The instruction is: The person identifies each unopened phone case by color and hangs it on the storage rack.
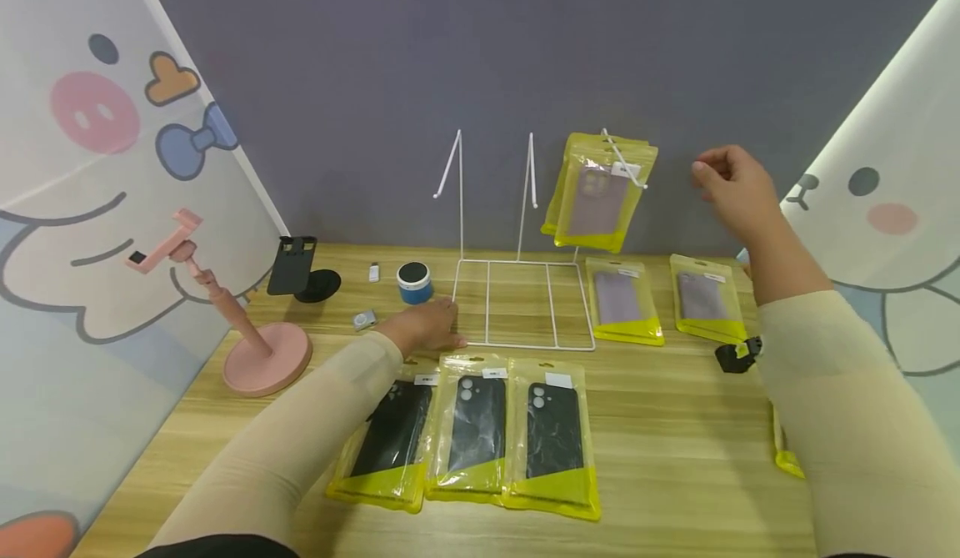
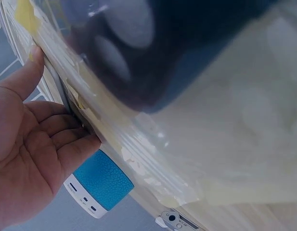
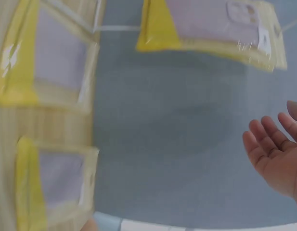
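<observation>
"So where were the person's hands?"

"Both were near a white wire display rack (image 1: 522, 299) that stood on a pale wooden table (image 1: 675, 458). The left hand (image 1: 427, 327) rested palm down on the table at the rack's front left corner, its fingers lying relaxed and closed on nothing. In the left wrist view the fingertips (image 2: 83, 144) lay against the edge of a plastic sleeve."

"And the right hand?"

"The right hand (image 1: 731, 184) was raised in the air to the right of the rack, well apart from it, fingers loosely bent and holding nothing. Between that hand and the rack, yellow-edged clear packets holding a lilac phone case (image 1: 600, 195) hung from the rack's right hook."

"What else lay around the rack?"

"Just right of its base lay two more yellow-edged packets with lilac cases (image 1: 663, 301), flat on the table. In front of the rack lay three yellow-edged packets with black phone cases (image 1: 480, 429), side by side. Left of the rack stood a small round blue speaker (image 1: 413, 282), near the left hand, with a small silver clip-shaped gadget (image 1: 363, 320) in front of it. Farther left stood a black phone case on a round black stand (image 1: 300, 270) and a pink phone holder on a round base (image 1: 240, 316)."
</observation>
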The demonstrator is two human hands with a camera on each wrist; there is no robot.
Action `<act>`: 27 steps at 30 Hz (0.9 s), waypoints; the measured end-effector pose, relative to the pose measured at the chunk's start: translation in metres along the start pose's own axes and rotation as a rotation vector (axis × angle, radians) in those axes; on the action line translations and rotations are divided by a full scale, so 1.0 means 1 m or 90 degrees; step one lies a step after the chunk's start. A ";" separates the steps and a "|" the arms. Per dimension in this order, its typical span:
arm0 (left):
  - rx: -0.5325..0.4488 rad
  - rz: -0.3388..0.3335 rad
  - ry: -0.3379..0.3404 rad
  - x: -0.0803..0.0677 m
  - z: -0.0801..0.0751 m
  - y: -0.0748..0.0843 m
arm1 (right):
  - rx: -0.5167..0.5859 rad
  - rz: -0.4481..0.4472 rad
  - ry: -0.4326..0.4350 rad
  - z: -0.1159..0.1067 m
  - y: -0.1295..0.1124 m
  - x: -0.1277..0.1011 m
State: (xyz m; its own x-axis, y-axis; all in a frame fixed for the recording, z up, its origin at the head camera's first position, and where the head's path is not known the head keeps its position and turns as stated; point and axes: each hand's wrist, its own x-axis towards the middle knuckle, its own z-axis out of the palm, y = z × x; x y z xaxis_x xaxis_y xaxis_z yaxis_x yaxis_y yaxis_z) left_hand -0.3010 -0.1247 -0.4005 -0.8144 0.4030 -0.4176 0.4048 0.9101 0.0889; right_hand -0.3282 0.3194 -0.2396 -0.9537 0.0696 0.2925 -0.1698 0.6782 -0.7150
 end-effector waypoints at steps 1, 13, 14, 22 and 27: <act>-0.001 0.000 0.001 0.000 0.000 -0.001 | -0.016 0.003 -0.008 -0.004 0.007 -0.004; -0.011 -0.002 0.008 0.000 0.006 -0.006 | -0.177 0.046 -0.158 -0.033 0.092 -0.061; -0.012 -0.001 0.009 0.001 0.006 -0.006 | -0.197 0.051 -0.182 -0.036 0.099 -0.067; -0.019 -0.002 0.006 0.000 0.003 -0.005 | -0.288 0.059 -0.342 -0.054 0.161 -0.109; -0.021 -0.001 -0.002 -0.001 0.001 -0.002 | -0.335 0.035 -0.366 -0.051 0.190 -0.133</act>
State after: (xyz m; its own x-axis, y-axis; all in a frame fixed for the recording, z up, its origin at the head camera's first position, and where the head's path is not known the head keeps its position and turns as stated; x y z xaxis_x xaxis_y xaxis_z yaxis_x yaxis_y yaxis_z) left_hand -0.3010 -0.1269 -0.4010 -0.8135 0.4010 -0.4212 0.3890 0.9136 0.1183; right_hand -0.2213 0.4762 -0.3824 -0.9605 -0.1794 -0.2127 -0.1156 0.9526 -0.2815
